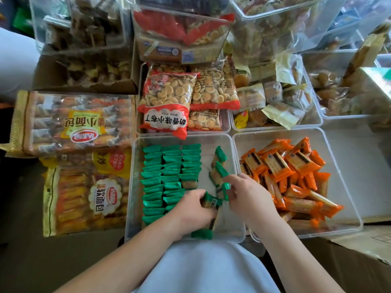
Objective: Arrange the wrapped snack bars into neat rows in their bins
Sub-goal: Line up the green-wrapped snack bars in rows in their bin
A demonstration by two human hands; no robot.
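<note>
Green-wrapped snack bars (169, 178) stand in 3 rows at the left of the clear bin (135, 187), lower centre. The left hand (194, 208) hides the rows' near end, fingers curled round a loose bar (211, 203). The right hand (247, 195) pinches a second bar (226, 187) by its end. Orange bars (296, 178) lie jumbled in the right bin (347, 187).

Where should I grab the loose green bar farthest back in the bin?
Pinch the farthest loose green bar across its narrow middle, coming from above. It lies slanted on the clear bin's floor, apart from the rows, so both long sides look free.
</note>
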